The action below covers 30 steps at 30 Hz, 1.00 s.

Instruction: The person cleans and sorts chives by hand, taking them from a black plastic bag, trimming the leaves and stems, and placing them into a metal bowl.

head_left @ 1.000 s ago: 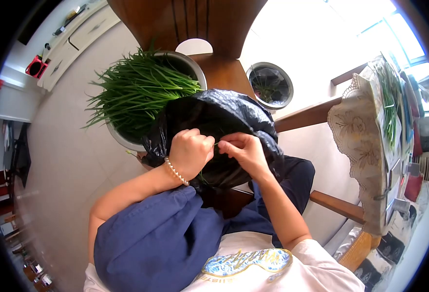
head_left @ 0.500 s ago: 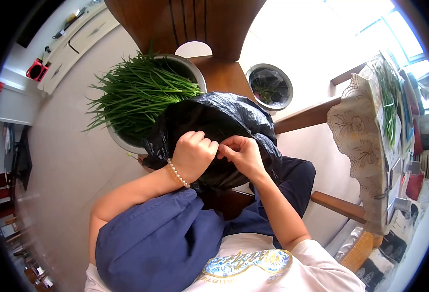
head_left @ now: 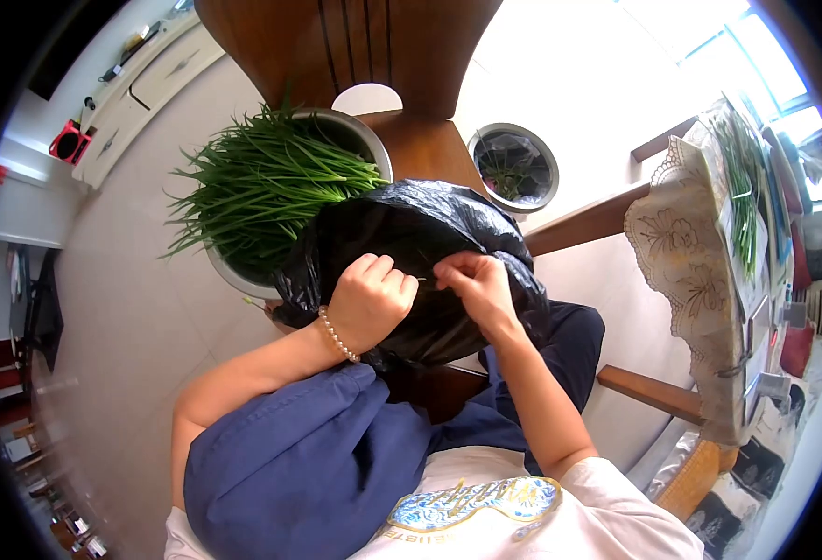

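Over the mouth of a black plastic bag (head_left: 401, 233) in my lap, both hands are close together. My left hand (head_left: 371, 297), with a beaded bracelet at the wrist, is closed in a fist. The pale end of a thin stalk (head_left: 421, 279) sticks out of it toward the right. My right hand (head_left: 479, 291) is pinched just beside that end, thumb against fingers; whatever it holds is too small to make out. Left of the bag, a heap of long green garlic chives (head_left: 275, 182) spills over a metal basin (head_left: 369, 140).
A wooden chair (head_left: 425, 140) stands ahead, beside the basin. A lined metal bin (head_left: 551, 173) holding plant scraps is on the floor to its right. At right, a table with a lace cloth (head_left: 672, 229) carries more green stalks (head_left: 742, 201). A cabinet (head_left: 149, 84) stands far left.
My right hand has moved slightly right, away from the left, opening a small gap where the pale stalk end shows. My left hand has hardly moved.
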Available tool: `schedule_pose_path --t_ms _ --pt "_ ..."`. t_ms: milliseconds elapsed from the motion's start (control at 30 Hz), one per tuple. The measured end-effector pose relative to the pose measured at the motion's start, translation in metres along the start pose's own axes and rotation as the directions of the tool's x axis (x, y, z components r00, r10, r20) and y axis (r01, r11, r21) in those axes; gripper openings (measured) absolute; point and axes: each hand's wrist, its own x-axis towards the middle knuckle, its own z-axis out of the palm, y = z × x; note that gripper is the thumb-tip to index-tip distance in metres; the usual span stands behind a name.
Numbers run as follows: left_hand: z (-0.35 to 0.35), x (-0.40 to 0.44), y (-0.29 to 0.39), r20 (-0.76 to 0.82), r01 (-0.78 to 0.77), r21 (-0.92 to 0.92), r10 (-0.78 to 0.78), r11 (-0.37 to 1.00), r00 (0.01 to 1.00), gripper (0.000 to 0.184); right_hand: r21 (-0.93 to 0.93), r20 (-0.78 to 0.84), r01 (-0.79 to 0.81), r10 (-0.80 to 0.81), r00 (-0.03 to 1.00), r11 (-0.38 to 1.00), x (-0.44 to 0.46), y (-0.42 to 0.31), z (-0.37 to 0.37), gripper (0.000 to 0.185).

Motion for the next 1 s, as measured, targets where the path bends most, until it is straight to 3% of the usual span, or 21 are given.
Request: schedule_pose_path --t_ms 67,133,267,333,367,400,433,467,533,567,600,667,700,733,800,833,867,900,933,1000 --pt "0.000 0.000 -0.001 0.008 0.026 -0.004 -0.026 1.000 1.000 0.011 -0.014 -0.063 -0.062 0.061 0.996 0.998 0.002 0.005 -0.008 0.020" --pt "0.002 0.003 0.000 0.000 0.028 -0.008 -0.028 1.000 1.000 0.011 0.110 0.000 0.021 -0.022 1.000 0.994 -0.003 0.001 -0.007 0.019" --pt "0.006 0.009 0.003 -0.018 0.022 -0.010 -0.022 1.000 1.000 0.012 0.133 0.045 0.069 -0.075 0.996 0.989 -0.004 0.000 -0.002 0.022" --pt "0.010 0.015 0.002 -0.034 0.003 -0.014 -0.004 1.000 0.999 0.012 -0.119 0.068 0.126 -0.118 0.991 0.985 -0.001 -0.003 -0.004 0.017" --pt "0.008 0.011 0.005 -0.025 0.022 -0.012 -0.022 1.000 0.999 0.012 -0.087 0.056 0.113 -0.108 0.993 0.990 -0.003 -0.005 -0.005 0.015" --pt "0.007 0.013 0.005 -0.017 0.016 -0.015 -0.016 1.000 1.000 0.012 -0.193 0.052 0.110 -0.102 0.993 0.975 -0.003 -0.006 -0.005 0.016" --pt "-0.005 0.001 0.008 -0.038 0.072 0.030 -0.070 0.997 0.997 0.013 0.045 0.092 -0.080 0.076 0.993 0.996 -0.003 0.002 0.018 0.018" --pt "0.008 0.017 0.007 -0.053 -0.006 -0.019 0.005 1.000 0.999 0.014 0.079 0.044 -0.033 0.030 0.999 0.996 -0.001 -0.001 -0.001 0.017" --pt "-0.009 -0.005 0.004 0.077 0.061 0.030 -0.063 0.998 0.995 0.012 0.373 0.005 -0.238 0.255 0.967 0.897 0.005 0.015 0.032 0.016" --pt "-0.006 0.021 0.012 0.016 0.013 -0.036 -0.012 0.999 1.000 0.016 0.427 -0.112 -0.209 0.281 0.953 0.880 0.006 0.019 0.012 0.018" --pt "-0.016 0.023 0.012 0.015 0.060 -0.087 -0.059 0.994 0.998 0.013 0.560 -0.106 -0.285 0.408 0.907 0.778 0.020 0.043 0.012 0.021" --pt "-0.013 0.008 -0.002 -0.005 0.137 -0.047 -0.137 0.989 0.991 0.008 0.247 -0.378 -0.110 0.200 0.904 0.963 0.008 0.035 0.011 0.028" --pt "-0.040 0.029 -0.007 -0.102 0.333 -0.273 -0.372 0.902 0.923 0.005 0.142 -0.226 -0.220 0.248 0.942 0.965 0.001 0.022 0.003 0.030" --pt "-0.069 0.044 -0.008 -0.121 0.488 -0.479 -0.606 0.729 0.787 0.004 0.025 -0.043 -0.316 0.317 0.947 0.948 -0.006 0.017 -0.002 0.032" --pt "-0.070 0.024 -0.058 -0.123 0.468 -0.629 -0.675 0.620 0.728 0.009 -0.035 -0.038 -0.316 0.315 0.948 0.948 -0.003 0.036 0.007 0.024" --pt "-0.086 0.025 -0.095 -0.208 0.444 -0.654 -0.710 0.612 0.673 0.011 -0.280 -0.189 0.074 -0.130 0.973 0.957 0.001 0.042 0.007 0.031" --pt "-0.104 0.016 -0.121 -0.232 0.451 -0.690 -0.763 0.566 0.603 0.014 -0.536 -0.223 0.336 -0.514 0.828 0.774 -0.014 0.050 0.009 0.044" --pt "-0.122 0.019 -0.133 -0.384 0.511 -0.502 -0.709 0.698 0.591 0.017 -0.517 -0.163 0.195 -0.319 0.933 0.834 -0.034 0.028 0.004 0.062" --pt "-0.127 0.024 -0.150 -0.532 0.550 -0.290 -0.610 0.783 0.587 0.020 -0.493 -0.055 0.046 -0.084 0.995 0.869 -0.031 0.016 0.001 0.055" --pt "-0.122 0.016 -0.176 -0.520 0.577 0.210 -0.409 0.790 0.750 0.021 -0.547 0.119 0.108 -0.050 0.992 0.830 -0.034 0.024 -0.002 0.043"
